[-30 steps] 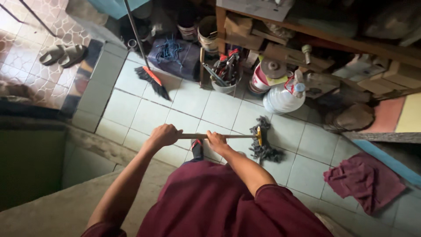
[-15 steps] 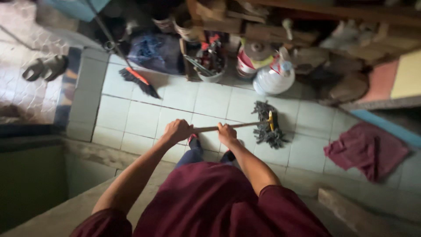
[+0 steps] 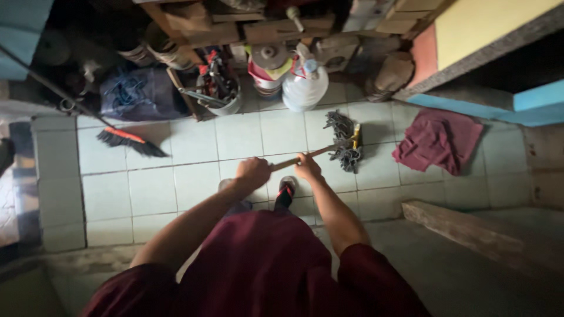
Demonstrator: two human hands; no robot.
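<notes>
While both hands close around the thin wooden mop handle (image 3: 302,157), the left hand (image 3: 252,174) gripping nearer the body and the right hand (image 3: 308,167) further along, the dark stringy mop head (image 3: 343,141) rests on the pale tiled floor (image 3: 176,182) just beside a crumpled maroon cloth (image 3: 437,140). Mopping looks under way. A further stroke would call for drawing the head across the tiles, clear of the big clear water bottle (image 3: 304,87) and the orange-banded broom (image 3: 130,141).
</notes>
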